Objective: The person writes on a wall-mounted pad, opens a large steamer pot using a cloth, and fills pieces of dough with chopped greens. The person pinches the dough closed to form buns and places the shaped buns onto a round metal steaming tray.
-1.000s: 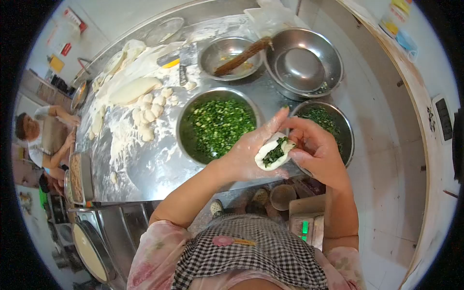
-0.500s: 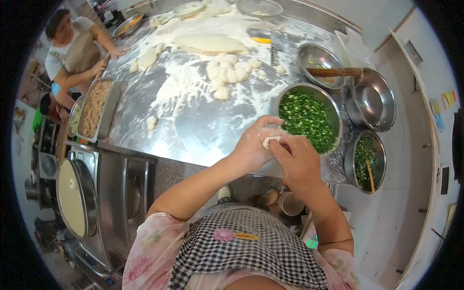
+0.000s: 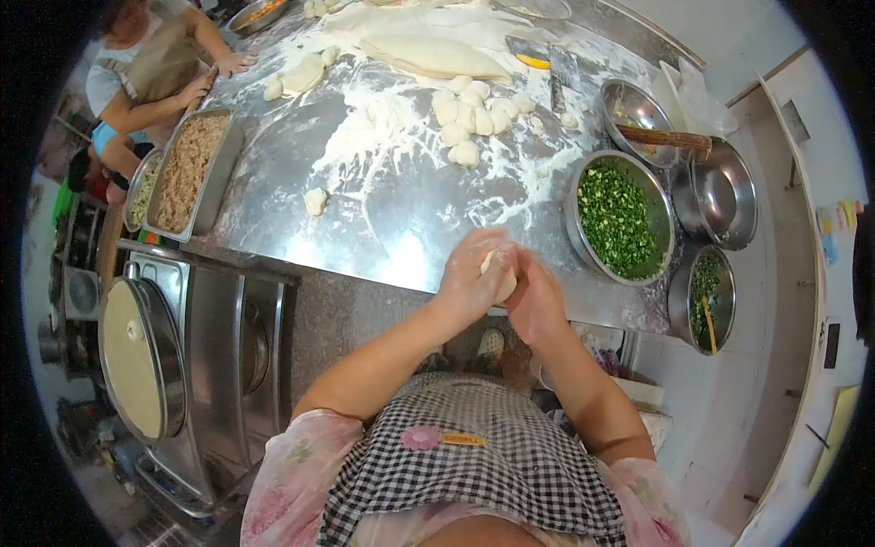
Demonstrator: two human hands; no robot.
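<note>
Dough ball (image 3: 498, 281), partly hidden but seemingly closed, sits over the table's (image 3: 346, 242) near edge, held between curled left hand (image 3: 468, 273) and cupped right hand (image 3: 536, 305), while beyond lie plain lumps (image 3: 483, 120), apparently unfilled, and a bowl (image 3: 662, 211) of chopped greens (image 3: 615, 219).

A kitchen of commercial type, identified by the floured metal tabletop (image 3: 365, 232), portioned dough pieces (image 3: 474, 114), a steel bowl (image 3: 573, 214) of chopped greens (image 3: 618, 219), a deep tray (image 3: 219, 178) of minced mixture (image 3: 193, 164), and a co-worker (image 3: 108, 91) wearing an apron (image 3: 164, 68).
</note>
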